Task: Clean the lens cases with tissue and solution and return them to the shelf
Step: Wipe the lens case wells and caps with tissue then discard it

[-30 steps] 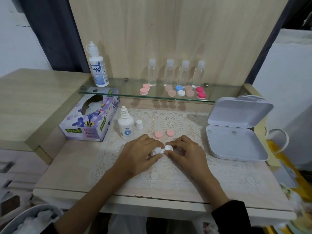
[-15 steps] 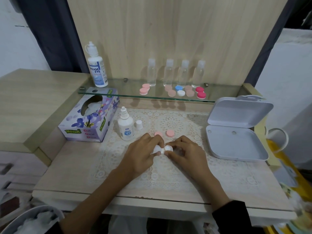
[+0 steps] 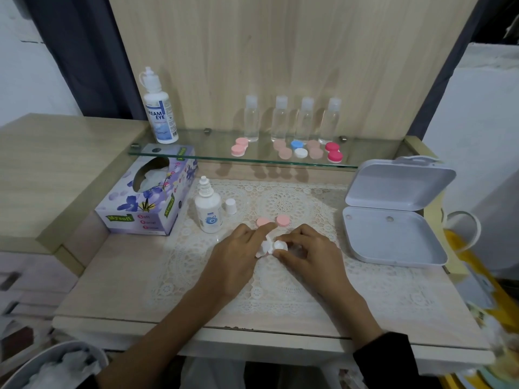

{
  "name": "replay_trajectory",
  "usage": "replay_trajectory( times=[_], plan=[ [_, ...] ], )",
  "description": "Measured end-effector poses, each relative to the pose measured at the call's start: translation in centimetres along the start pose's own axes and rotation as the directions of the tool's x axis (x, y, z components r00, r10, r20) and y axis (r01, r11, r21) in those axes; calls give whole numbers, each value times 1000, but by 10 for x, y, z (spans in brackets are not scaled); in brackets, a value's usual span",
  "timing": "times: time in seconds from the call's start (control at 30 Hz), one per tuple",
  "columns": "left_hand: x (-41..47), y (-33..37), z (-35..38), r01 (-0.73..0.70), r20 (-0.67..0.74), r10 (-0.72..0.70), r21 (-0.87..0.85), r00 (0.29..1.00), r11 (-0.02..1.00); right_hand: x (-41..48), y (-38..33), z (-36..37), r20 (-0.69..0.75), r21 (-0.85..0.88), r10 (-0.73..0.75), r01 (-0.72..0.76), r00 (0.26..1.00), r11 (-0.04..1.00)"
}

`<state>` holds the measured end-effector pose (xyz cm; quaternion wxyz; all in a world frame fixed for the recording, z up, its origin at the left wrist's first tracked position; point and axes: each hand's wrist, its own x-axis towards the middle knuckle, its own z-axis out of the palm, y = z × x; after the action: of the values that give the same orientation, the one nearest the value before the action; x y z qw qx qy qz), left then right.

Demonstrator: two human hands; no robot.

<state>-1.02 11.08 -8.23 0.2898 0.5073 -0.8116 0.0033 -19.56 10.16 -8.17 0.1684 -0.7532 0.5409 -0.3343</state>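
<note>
On the lace mat, my left hand [image 3: 237, 252] pinches a wad of white tissue [image 3: 264, 247] against a white lens case [image 3: 280, 245]. My right hand [image 3: 307, 252] grips that case from the right. Two pink caps [image 3: 273, 221] lie just behind the hands. A small open solution bottle [image 3: 208, 209] stands to the left with its white cap [image 3: 230, 206] beside it. Several lens cases [image 3: 300, 149] in pink, tan, blue-white and red rest on the glass shelf [image 3: 196, 155].
A purple tissue box [image 3: 148, 197] sits at the left, partly under the shelf. An open white hinged box [image 3: 393, 214] lies at the right. A large solution bottle [image 3: 157, 108] and several small clear bottles [image 3: 292, 120] stand on the shelf. A bin with used tissue [image 3: 56, 366] is lower left.
My left index finger has stretched forward toward the pink caps and the tissue wad has shifted slightly in the case. Both hands stay on the case at the same spot.
</note>
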Motion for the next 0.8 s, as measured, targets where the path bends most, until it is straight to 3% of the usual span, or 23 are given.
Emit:
replay_trajectory(
  times=[0.1,0.3,0.43,0.57,0.63,0.7,0.8],
  plan=[
    [4,0,0,25,38,-24,-24,999,999,-1,0,0,-1,13,-1,1,1000,1000],
    [5,-2,3,82,17,-80,-228,997,970,-1,-2,-1,-1,7,-10,10,1000,1000],
    [4,-2,4,162,26,-168,-436,985,885,0,-2,-1,2,0,-12,12,1000,1000],
    [7,-6,1,252,-3,-330,-640,944,726,-1,-3,-2,-4,2,1,-1,1000,1000],
    [8,-11,1,282,-32,-404,-665,914,692,-1,-2,-2,0,10,6,-6,1000,1000],
    [8,-11,2,281,-22,-385,-644,923,711,-1,-2,-2,1,13,7,-7,1000,1000],
    [10,-9,0,265,116,-242,-552,963,791,0,-1,-1,-4,13,8,-8,1000,1000]
  ],
)
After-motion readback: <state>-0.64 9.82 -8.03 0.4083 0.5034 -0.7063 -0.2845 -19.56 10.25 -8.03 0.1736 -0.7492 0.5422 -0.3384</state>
